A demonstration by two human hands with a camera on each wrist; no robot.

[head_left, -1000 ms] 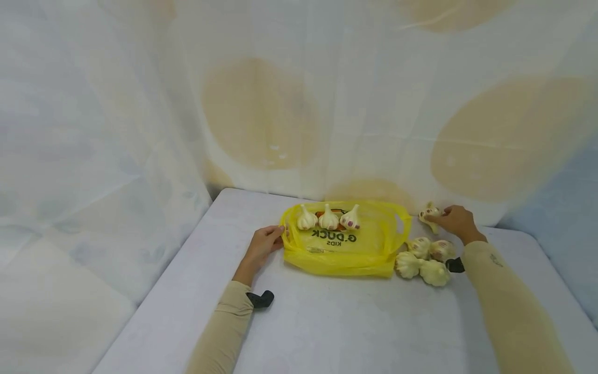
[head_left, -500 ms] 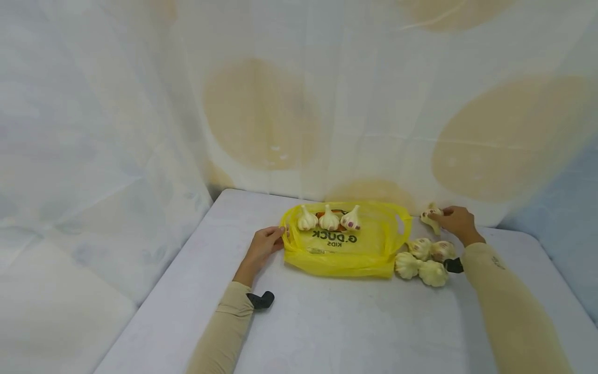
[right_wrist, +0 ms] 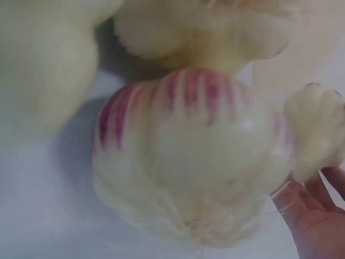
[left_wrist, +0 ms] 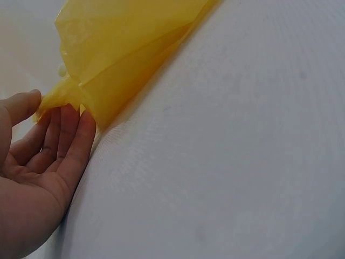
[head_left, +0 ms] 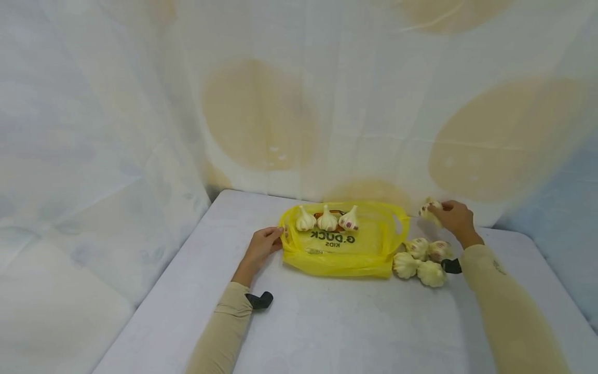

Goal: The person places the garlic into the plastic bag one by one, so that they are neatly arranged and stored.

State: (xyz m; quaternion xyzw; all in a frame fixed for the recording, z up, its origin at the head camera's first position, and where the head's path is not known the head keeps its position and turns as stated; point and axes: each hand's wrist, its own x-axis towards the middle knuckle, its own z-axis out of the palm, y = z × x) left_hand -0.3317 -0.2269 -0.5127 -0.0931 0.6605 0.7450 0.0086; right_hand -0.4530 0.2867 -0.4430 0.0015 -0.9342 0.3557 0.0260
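My left hand [head_left: 261, 246] pinches the left edge of a yellow plastic bag [head_left: 345, 266] that lies flat on the table. In the left wrist view, the thumb and fingers hold the bag's gathered corner [left_wrist: 59, 94]. Three garlic bulbs [head_left: 327, 222] sit in a row at the bag's far side; whether they lie on or inside it I cannot tell. Beyond the bag's right end, my right hand [head_left: 458, 219] holds another garlic bulb [head_left: 429, 209] just above the table. In the right wrist view, that bulb is partly cut off at the right edge, by the fingers [right_wrist: 310, 216].
Several more garlic bulbs [head_left: 432, 274] are clustered at the bag's right end, below my right hand. One purple-streaked bulb [right_wrist: 188, 156] fills much of the right wrist view. A patterned curtain [head_left: 374, 130] hangs behind the white table [head_left: 336, 327].
My right hand has raised its garlic bulb a little and turned it; a shadow now shows beneath. The left hand and the bag have hardly moved.
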